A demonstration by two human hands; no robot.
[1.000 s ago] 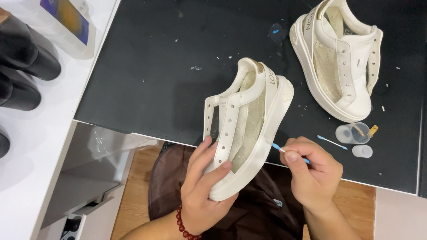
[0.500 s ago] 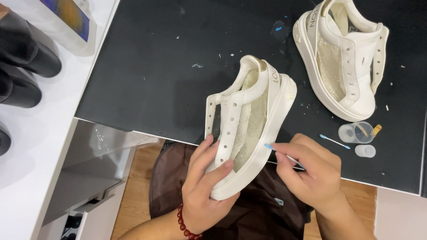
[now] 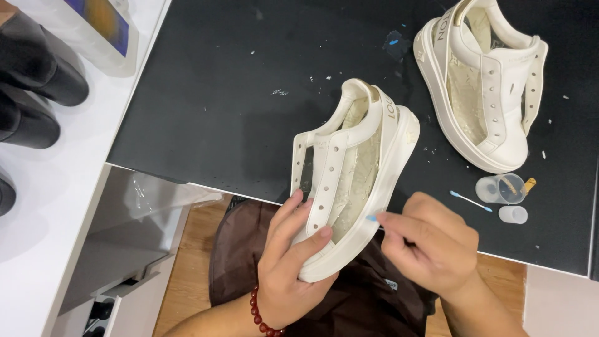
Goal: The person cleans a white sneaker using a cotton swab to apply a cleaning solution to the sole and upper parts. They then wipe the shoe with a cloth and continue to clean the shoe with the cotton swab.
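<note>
Both hands worked over the near edge of the black worktop (image 3: 218, 93). The left hand (image 3: 290, 262) gripped the toe end of a cream platform sneaker (image 3: 352, 178), thumb across its upper and fingers curled beneath the sole, the heel pointing away over the worktop. The right hand (image 3: 427, 246) pinched a blue-tipped cotton swab (image 3: 372, 218) between thumb and forefinger, its tip touching the side of the white sole just below the lace panel.

The step in hand looked like spot-cleaning the sole's sidewall. The next stroke would call for light, short passes along the rubber while the left hand kept the shoe from turning.

Room was tight to the right: a second sneaker (image 3: 483, 93) stood farther back, and near the edge lay a spare swab (image 3: 471, 201), a small clear cup (image 3: 502, 187) and a clear cap (image 3: 513, 214). The worktop's edge ran directly beneath the held shoe, with a brown bag (image 3: 237, 249) below. Open surface lay to the left.
</note>
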